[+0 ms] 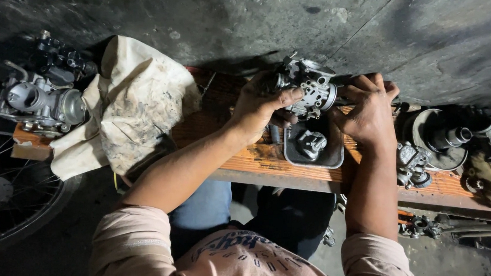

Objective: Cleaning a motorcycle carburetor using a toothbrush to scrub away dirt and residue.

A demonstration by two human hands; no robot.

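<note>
A seated person works at a worn wooden bench (258,165) set against a dark concrete wall (420,25). A spoked wheel (4,187) stands at far left, beside a stained cloth (130,105) and a spare carburetor (39,102). Round engine parts (438,137) crowd the bench's right end. Over a small metal tray (332,155) holding a loose metal part (311,142), the left hand (258,106) wraps around a carburetor (310,88), thumb pressed across its face. The right hand (369,110) is curled shut just beside it; what it pinches cannot be told.
</note>
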